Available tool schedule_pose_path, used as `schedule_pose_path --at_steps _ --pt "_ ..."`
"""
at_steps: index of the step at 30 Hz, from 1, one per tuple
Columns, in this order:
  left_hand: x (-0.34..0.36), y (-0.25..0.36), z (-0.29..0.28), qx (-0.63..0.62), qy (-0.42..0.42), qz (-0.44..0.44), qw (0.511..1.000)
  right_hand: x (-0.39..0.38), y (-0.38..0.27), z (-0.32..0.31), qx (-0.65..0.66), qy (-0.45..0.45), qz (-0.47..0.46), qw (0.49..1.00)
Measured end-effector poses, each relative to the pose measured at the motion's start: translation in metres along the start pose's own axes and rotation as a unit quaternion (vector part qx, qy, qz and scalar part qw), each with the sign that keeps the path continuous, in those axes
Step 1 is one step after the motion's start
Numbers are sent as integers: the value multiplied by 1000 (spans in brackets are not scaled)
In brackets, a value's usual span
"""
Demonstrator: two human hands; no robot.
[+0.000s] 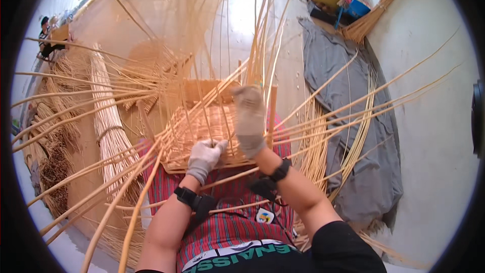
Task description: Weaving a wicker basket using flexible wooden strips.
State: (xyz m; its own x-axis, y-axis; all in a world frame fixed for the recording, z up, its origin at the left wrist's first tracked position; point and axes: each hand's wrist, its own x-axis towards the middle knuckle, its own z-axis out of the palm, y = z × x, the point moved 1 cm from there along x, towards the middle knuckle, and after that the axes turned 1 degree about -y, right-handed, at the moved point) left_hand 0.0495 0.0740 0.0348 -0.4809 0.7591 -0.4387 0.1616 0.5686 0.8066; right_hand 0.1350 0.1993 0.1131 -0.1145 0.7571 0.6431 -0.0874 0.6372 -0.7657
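Observation:
A rectangular woven cane base (194, 121) with long rods radiating from it lies over my lap, on a red striped cloth (151, 169). My left hand (206, 154), in a pale glove, is closed on a thin rod (212, 131) at the near part of the weave. My right hand (247, 114), gloved and smeared by motion, is raised at the base's right side, beside tall upright rods (257, 55); what its fingers hold cannot be made out. A wooden board (197, 87) shows along the far side of the weave.
Cane bundles (108, 136) lie left, loose rods (316, 162) and grey fabric (369, 162) right. A dry bundle (376, 12) and blue container (356, 6) are at the back right. Another person (49, 40) sits at the far left.

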Motion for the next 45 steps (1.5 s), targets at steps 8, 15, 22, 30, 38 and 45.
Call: schedule_pose_path --at_steps 8,15,22,30,38,45 --pt "4 4 20 -270 -61 -63 959 -67 28 -96 186 143 298 925" --pt "31 -36 23 -168 75 8 983 -85 -32 -36 6 -38 4 999" --pt "-2 9 17 -199 72 -10 977 -64 39 -115 371 -4 219 902" --pt "13 63 68 -117 -118 24 986 0 12 -183 87 29 300 950" --pt "11 75 86 -138 -63 -52 987 125 78 -71 -177 -332 231 897" --pt "8 58 87 -131 -45 98 985 80 64 -171 -616 -403 173 654"
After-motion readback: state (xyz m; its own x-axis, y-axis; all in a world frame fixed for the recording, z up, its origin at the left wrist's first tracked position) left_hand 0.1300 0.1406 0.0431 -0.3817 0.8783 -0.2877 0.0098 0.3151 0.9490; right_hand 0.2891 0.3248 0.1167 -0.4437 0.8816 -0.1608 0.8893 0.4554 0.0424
